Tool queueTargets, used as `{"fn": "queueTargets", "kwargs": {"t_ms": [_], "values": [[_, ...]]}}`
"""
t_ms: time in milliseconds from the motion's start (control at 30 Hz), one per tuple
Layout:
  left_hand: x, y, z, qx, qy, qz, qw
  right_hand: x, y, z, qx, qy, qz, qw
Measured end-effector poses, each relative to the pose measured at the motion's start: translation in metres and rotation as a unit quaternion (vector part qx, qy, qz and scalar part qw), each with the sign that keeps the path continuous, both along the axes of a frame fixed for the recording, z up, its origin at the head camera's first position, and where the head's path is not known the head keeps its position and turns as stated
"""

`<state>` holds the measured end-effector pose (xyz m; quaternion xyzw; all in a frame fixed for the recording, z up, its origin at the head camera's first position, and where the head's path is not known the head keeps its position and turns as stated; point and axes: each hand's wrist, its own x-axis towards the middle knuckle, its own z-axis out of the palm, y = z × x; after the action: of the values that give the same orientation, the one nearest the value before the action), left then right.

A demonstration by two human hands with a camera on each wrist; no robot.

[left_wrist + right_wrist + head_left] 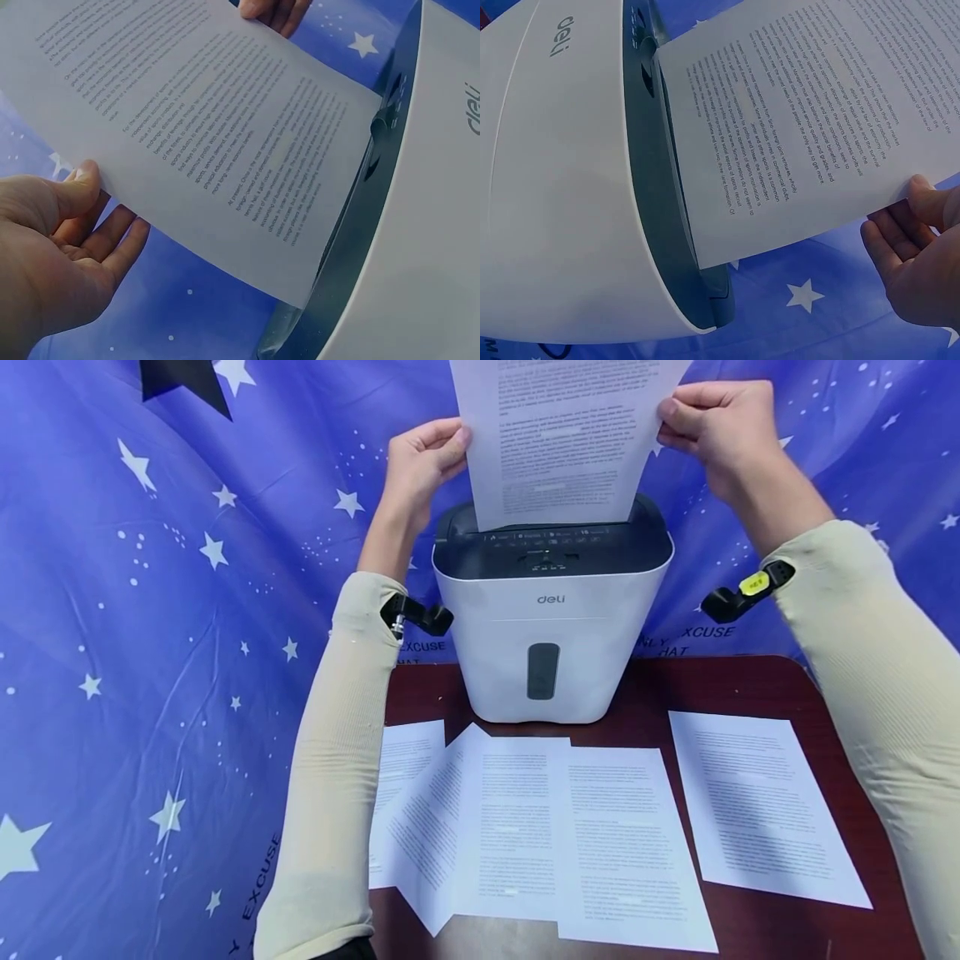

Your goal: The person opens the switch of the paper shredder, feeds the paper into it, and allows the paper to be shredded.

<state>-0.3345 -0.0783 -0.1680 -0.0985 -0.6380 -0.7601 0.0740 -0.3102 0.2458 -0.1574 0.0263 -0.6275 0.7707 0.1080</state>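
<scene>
Both hands hold one printed sheet of paper (562, 443) upright over a white paper shredder (495, 643) marked "deli". My left hand (423, 464) pinches the sheet's left edge between thumb and fingers. On the opposite edge, my right hand (723, 435) pinches it likewise. The sheet's lower edge meets the dark top (555, 553) of the shredder, near its slot; the head view does not show how far in it reaches. In the left wrist view the left hand (67, 247) grips the edge with its thumb on the printed side. The right wrist view shows the right hand (919, 247) gripping too.
Several printed sheets lie on the dark red table (720, 681) before the shredder, partly overlapping, among them a front sheet (630, 843). A separate sheet (765, 810) lies to the right. A blue cloth (150, 693) with white stars hangs behind and at the left.
</scene>
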Motion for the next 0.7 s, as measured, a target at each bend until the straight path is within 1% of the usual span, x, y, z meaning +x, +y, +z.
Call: {"fn": "queueTargets", "kwargs": {"t_ms": [200,433,567,700], "values": [[0.0019,-0.0015,-0.0009,-0.005,-0.001,-0.002,1.0,0.0004,-0.0002,0.0006,0.004,-0.006,0.01,1.0],[0.0061,-0.0065,0.0001,0.006,-0.012,-0.018,0.9997,0.0028,-0.0003,0.0043,0.011,-0.008,0.026,1.0],[0.0068,-0.0075,0.0012,0.005,-0.02,-0.016,0.9996,0.0017,0.0,0.0051,0.013,-0.007,0.037,0.999],[0.0049,-0.0064,0.0003,0.005,-0.032,-0.011,0.9994,-0.0019,0.0006,0.0035,0.023,-0.016,0.035,0.999]]}}
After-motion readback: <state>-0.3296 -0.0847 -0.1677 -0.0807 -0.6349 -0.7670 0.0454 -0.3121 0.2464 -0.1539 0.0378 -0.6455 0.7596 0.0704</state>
